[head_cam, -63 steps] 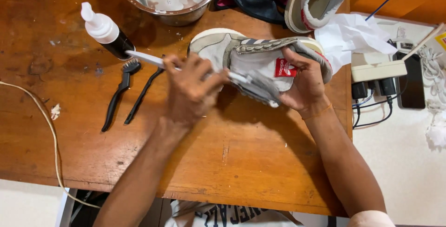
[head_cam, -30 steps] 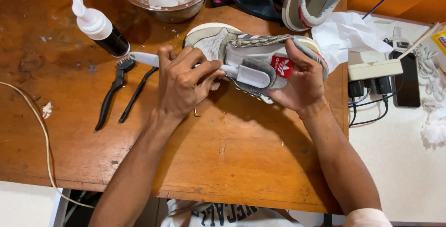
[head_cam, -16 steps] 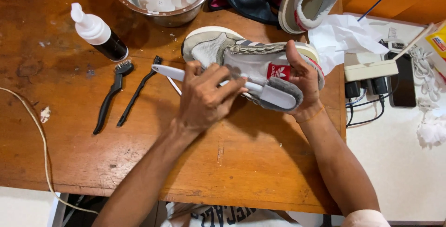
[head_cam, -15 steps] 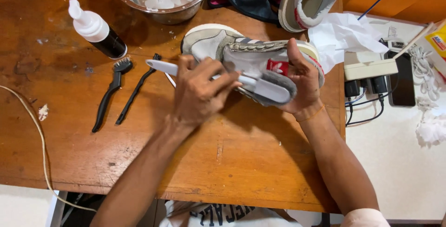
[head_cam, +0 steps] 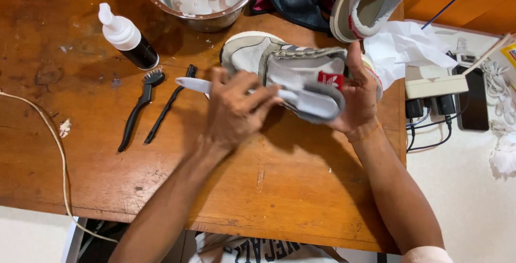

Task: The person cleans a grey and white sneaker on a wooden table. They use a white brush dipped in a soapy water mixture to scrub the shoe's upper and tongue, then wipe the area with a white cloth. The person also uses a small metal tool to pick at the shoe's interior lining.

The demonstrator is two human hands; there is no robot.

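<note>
Since a moment ago my left hand [head_cam: 234, 109], clamped on the white brush [head_cam: 301, 99], has slid it along the grey sneaker [head_cam: 279, 61], which my right hand [head_cam: 357, 93] grips above the worktop [head_cam: 301, 187].

head view, looking down, close over table [head_cam: 107, 177]

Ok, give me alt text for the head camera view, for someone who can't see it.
A left hand presses a white brush against a grey sneaker steadied by the right hand on a wooden table. Two black brushes, a bottle and a steel bowl sit nearby.
</note>
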